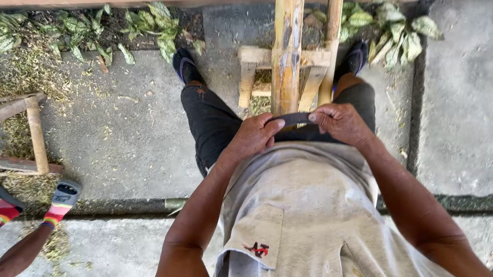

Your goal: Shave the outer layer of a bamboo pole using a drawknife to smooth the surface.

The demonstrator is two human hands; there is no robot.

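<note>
One head-worn camera looks steeply down, close over the torso, probably tilted slightly forward.

Concrete floor [136,138] w/ pale shavings scattered at left. Leafy green plants [73,28] along the far edge. Wooden frame [7,130] at left; nearby, another person's 2 feet in striped sandals [61,201].

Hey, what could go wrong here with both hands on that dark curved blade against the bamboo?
1. Both the left hand and right hand grip the dark curved blade bare, close to the body; a slip off the bamboo pole might cut fingers or belly.
2. The pole leans on a small wooden stand; it might shift under force.
3. Another person's feet are close by.
</note>
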